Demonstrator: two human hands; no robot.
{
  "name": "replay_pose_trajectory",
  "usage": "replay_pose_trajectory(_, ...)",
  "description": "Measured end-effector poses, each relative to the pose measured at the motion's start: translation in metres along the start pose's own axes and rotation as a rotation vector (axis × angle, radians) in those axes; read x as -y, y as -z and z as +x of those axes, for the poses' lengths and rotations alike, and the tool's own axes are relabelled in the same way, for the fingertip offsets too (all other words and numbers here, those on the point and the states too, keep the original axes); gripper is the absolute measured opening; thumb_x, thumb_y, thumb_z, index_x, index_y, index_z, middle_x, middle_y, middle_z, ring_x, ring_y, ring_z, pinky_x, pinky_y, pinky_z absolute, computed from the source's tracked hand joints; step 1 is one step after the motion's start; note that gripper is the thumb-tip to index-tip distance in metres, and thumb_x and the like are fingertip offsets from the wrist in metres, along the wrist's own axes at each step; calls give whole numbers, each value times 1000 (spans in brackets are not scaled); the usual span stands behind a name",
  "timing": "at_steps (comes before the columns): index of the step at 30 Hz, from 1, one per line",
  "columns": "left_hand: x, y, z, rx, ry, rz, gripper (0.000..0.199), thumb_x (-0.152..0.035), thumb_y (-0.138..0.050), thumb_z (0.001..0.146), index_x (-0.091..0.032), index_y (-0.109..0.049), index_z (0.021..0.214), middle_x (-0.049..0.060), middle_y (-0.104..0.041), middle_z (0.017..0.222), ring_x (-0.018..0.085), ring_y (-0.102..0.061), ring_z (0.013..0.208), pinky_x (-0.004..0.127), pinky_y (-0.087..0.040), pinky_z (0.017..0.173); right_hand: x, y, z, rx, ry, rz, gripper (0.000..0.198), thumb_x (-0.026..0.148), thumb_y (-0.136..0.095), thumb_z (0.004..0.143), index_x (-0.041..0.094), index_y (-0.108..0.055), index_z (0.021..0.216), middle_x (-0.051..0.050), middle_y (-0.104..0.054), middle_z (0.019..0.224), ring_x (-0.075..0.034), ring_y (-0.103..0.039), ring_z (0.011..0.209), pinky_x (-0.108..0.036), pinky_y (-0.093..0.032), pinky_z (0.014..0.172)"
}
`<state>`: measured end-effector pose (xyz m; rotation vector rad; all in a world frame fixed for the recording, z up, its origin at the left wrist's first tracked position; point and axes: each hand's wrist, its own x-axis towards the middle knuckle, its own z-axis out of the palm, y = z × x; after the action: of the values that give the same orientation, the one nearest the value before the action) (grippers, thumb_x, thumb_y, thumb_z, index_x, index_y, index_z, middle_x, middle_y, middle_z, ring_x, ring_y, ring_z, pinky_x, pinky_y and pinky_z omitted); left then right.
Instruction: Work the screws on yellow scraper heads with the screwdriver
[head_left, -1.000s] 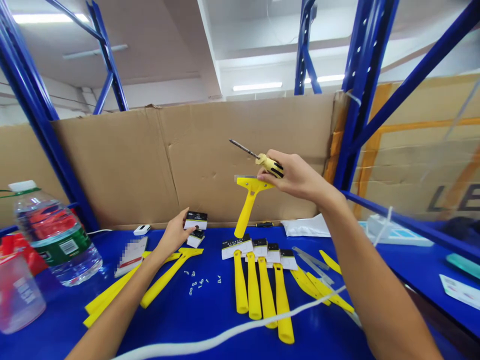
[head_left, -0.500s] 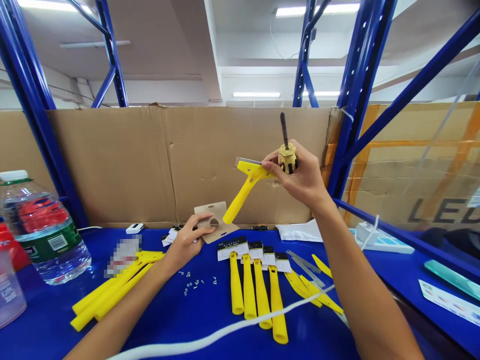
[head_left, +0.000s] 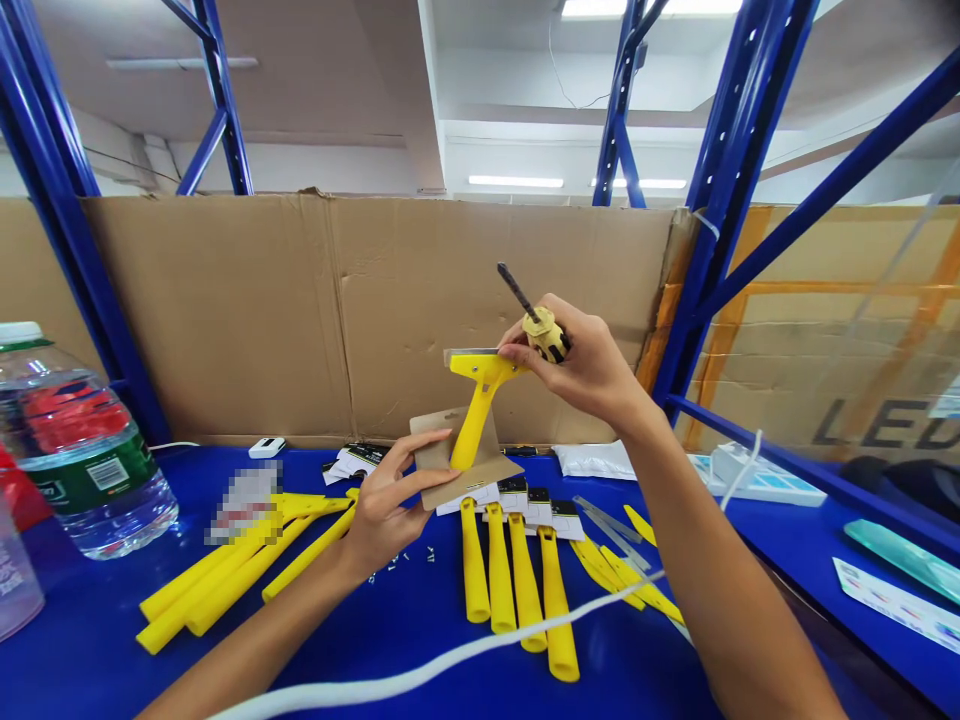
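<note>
My right hand (head_left: 574,360) is closed, pinching the head of a yellow scraper (head_left: 480,400) and keeping a screwdriver (head_left: 546,335) tucked in the same grip, its dark shaft pointing up and left. The scraper's handle slants down to the left, its lower end against a brown cardboard hang card (head_left: 439,462). My left hand (head_left: 390,500) has its fingers closed around the card's left side. Below, several yellow scrapers with black-and-white cards (head_left: 517,580) lie in a row. Small screws (head_left: 430,554) are scattered on the blue table, partly hidden by my left hand.
More yellow scrapers (head_left: 217,580) lie at left beside a large water bottle (head_left: 94,460). Yellow parts and clear strips (head_left: 615,540) lie right of the row. A white cable (head_left: 420,675) crosses the front. Cardboard (head_left: 480,290) walls the back, with blue rack posts (head_left: 701,220) beside it.
My right hand has brought the scraper down and left, and the screwdriver now tilts left. My left hand has moved slightly right; the handle's end now overlaps the card.
</note>
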<state>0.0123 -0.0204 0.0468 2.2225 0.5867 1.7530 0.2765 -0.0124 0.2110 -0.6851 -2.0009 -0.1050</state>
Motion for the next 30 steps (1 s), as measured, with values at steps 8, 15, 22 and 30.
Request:
replay_pose_trajectory(8, -5, -13, 0, -202, 122, -9, 24, -21, -84, 86, -30, -81, 109, 10, -64, 138, 29, -59, 135, 45, -51, 114, 5, -11, 0, 195, 16, 71, 15, 35, -71, 98, 22, -64, 97, -2, -74, 93, -18, -66, 81, -32, -48, 73)
replay_pose_trajectory(15, 6, -27, 0, -280, 559, -424, 77, -29, -96, 74, -30, -59, 142, 11, -61, 150, 26, -59, 138, 36, -55, 106, 10, -15, 0, 239, 40, 89, 13, 33, -70, 99, 22, -65, 97, -1, -72, 92, -17, -65, 81, -31, -47, 73)
replay_pose_trajectory(22, -2, -29, -6, 139, 810, -635, 49, -61, -76, 91, -13, -80, 96, 12, -80, 93, 24, -75, 85, 37, -58, 90, 7, -15, -1, 258, 20, -17, 15, 34, -69, 99, 21, -62, 96, -1, -71, 89, -16, -59, 75, -31, -41, 69)
replay_pose_trajectory(30, -10, -32, -5, 57, 817, -844, 39, -44, -86, 88, -14, -76, 111, 10, -79, 99, 15, -72, 77, 28, -57, 79, -1, -22, 0, 462, -38, -47, 10, 26, -68, 95, 21, -60, 92, -1, -71, 85, -16, -57, 73, -29, -36, 68)
